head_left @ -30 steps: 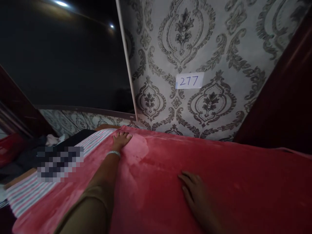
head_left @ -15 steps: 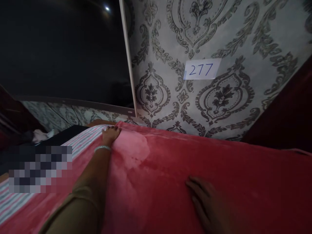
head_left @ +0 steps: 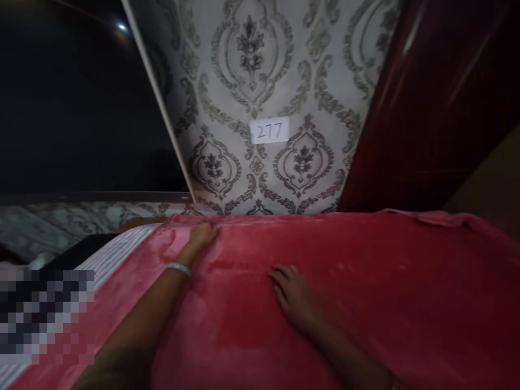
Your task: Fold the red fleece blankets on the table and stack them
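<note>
A red plush blanket (head_left: 252, 319) lies spread out before me, with paler pink patches on its left part. My left hand (head_left: 203, 234), with a pale bracelet (head_left: 179, 267) on the wrist, rests flat near the blanket's far edge; its fingers point right and are slightly blurred. Nearer to me and to the right, my right hand (head_left: 296, 298) touches the cloth with its fingers stretched out and a little bent. Neither hand visibly grips the fabric. Along the left side shows a striped pink, white and grey cloth (head_left: 116, 249).
A large dark screen (head_left: 81, 108) stands at the back left. Patterned wallpaper (head_left: 252, 54) carries a paper label (head_left: 270, 130) reading 277. A glossy dark red panel (head_left: 426, 108) rises at the right. The blanket's far right edge is bunched. A pixelated patch covers the lower left.
My left hand has slid right across the blanket from its far left corner. My right hand has moved farther forward. The view has turned right, showing more of the red panel.
</note>
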Motion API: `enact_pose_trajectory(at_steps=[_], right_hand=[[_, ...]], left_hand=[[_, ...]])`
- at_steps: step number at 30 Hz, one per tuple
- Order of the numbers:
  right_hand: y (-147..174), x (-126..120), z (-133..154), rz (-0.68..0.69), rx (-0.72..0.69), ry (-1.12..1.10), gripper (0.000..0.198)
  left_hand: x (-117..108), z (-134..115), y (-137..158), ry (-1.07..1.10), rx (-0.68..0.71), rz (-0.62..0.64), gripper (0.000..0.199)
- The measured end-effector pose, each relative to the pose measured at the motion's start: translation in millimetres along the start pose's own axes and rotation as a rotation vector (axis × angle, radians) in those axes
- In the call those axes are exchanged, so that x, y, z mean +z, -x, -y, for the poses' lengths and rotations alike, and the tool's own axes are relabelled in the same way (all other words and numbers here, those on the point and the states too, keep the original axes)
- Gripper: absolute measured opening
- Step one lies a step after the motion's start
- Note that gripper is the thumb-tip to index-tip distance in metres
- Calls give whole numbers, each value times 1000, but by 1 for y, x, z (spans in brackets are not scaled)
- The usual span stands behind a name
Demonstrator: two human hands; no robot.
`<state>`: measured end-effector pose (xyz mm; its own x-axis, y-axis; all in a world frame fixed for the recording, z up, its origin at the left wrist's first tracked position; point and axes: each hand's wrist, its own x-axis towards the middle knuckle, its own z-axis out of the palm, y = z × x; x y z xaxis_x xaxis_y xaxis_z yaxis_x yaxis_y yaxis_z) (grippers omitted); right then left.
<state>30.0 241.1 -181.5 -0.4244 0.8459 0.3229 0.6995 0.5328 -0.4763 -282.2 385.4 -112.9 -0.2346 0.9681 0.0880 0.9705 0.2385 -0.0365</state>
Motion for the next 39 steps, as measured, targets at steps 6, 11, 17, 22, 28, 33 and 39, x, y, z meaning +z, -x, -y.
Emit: enact_pose_trajectory(at_steps=[6,11,17,22,28,33,39], right_hand=[[-1,-11,6,2,17,-51,38],[-3,-16,5,7,11,-77,37],[-2,-13,6,19,60,-121,42],[-16,-35,-8,94,56,-147,51],[-58,-77,-72,237,85,171,58],[-82,-84,-141,291,147,316,57],[-90,-100,-200,184,274,352,58]], left_hand=[[23,-104,38,47,154,16,65],[26,-104,44,15,152,16,68],[27,-103,44,-9,128,-140,64],[26,-105,46,11,109,-131,65],[27,-103,45,16,110,-165,66],[28,-99,41,5,73,-119,67],[27,-91,35,-2,51,-78,69]])
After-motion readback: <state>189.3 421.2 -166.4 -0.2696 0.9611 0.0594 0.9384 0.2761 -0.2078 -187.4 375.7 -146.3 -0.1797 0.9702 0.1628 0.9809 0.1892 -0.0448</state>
